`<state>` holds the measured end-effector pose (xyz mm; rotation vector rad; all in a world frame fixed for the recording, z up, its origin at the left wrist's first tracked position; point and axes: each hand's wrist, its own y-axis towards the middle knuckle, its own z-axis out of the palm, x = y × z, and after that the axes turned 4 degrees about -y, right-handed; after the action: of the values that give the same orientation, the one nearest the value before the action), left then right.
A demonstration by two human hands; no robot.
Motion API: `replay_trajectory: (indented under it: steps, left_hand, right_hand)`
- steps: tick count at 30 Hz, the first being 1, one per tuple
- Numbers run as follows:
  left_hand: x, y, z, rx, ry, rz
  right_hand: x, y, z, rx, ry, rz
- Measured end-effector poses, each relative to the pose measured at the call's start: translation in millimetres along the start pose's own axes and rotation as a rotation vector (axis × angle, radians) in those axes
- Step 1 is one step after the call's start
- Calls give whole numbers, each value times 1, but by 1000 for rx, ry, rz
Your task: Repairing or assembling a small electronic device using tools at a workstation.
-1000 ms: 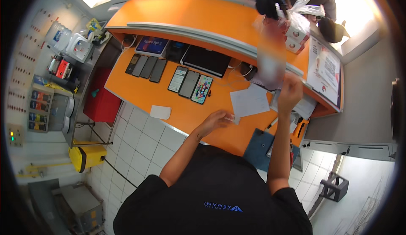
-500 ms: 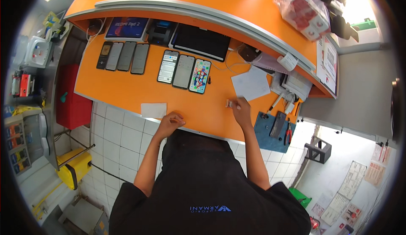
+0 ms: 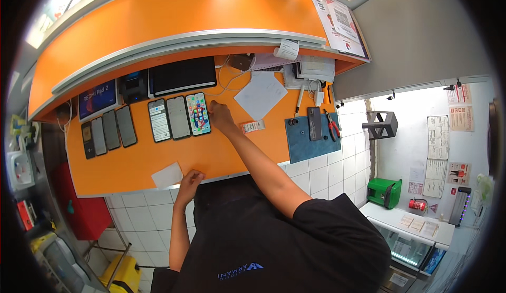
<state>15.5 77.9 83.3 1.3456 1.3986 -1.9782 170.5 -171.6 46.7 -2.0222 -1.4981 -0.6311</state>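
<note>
My right hand point(image 3: 221, 117) reaches to the right side of a phone point(image 3: 198, 114) with a lit screen of colourful icons. Its fingers are drawn together on the orange table point(image 3: 211, 153); whatever they may hold is hidden. Close by that wrist lies a small white and orange packet point(image 3: 253, 127), touched by neither hand. A grey-screened phone point(image 3: 178, 118) and one with a list on its screen point(image 3: 159, 120) complete the row. My left hand point(image 3: 191, 181) rests at the table's front edge with fingers curled, beside a white paper point(image 3: 167, 175). Nothing shows in it.
Several dark phones point(image 3: 110, 129) stand in a row at left. A blue mat point(image 3: 313, 150) at right bears a dark phone point(image 3: 314, 123) and red pliers point(image 3: 333, 128). White paper point(image 3: 260, 95), cables and a dark laptop-like slab point(image 3: 183, 75) lie under the orange shelf point(image 3: 174, 16).
My right hand has let go of the small packet and moved left and away to the colourful phone's side. My left hand stays near the front edge. The view has turned right.
</note>
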Motion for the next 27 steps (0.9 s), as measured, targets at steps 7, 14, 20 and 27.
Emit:
replay_trajectory:
  steps: [7, 14, 20, 27]
  left_hand:
    - [-38, 45, 28, 240, 237, 86]
    - [-53, 39, 40, 164, 462, 100]
    - [-73, 62, 123, 230, 335, 132]
    - [-60, 159, 249, -119, 660, 646]
  right_hand:
    - [-29, -21, -2, -42, -373, -234]
    - [-11, -98, -67, 168, 58, -179]
    - [-105, -172, -158, 238, 602, 155]
    - [-186, -199, -221, -82, 867, 279]
